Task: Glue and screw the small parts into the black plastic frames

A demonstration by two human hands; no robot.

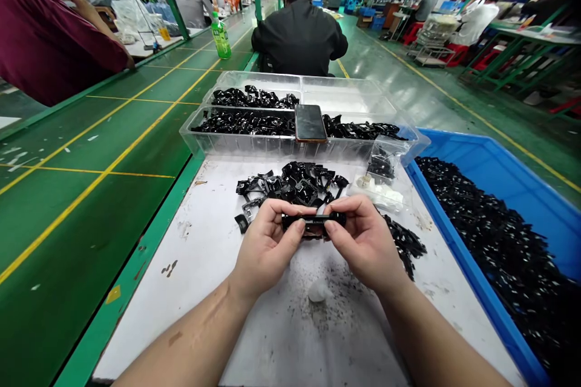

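Note:
Between my two hands, just above the white tabletop [190, 290], is a slim black plastic part [313, 221], held level. My left hand [267, 242] pinches its left end with thumb and fingertips. At its right end my right hand [363, 242] grips it the same way. Right behind the hands lies a loose pile of glossy black plastic pieces [304, 181]. More slender black parts [403, 242] lie beside my right hand. A small whitish lump [319, 291] rests on the table below the hands, among dark specks.
Clear plastic trays [245, 144] with black pieces stand at the back, a phone [310, 123] resting on their divider. A plastic bag [385, 160] and white material [376, 192] lie back right. Right of the table is a blue bin [472, 151] of black parts. A person [299, 30] sits ahead.

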